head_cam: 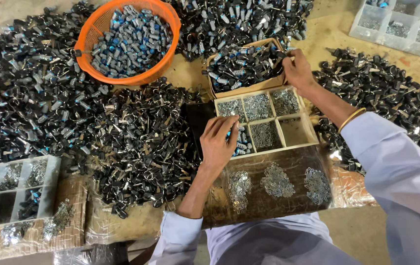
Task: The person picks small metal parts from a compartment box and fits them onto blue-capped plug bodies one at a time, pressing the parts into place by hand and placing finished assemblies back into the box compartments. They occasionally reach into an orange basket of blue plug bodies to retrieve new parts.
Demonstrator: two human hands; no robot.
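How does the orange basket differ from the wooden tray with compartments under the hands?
The orange basket is round, meshed plastic with one open space; the wooden tray is rectangular, split into six compartments. The basket holds dark and blue parts heaped together; the tray mostly holds small silvery pieces, sorted. Both sit among piles of dark parts.

Dark board before compartment tray passable between three metal heaps; bare floor strip open right of cardboard box; black parts piles and orange basket block left side.
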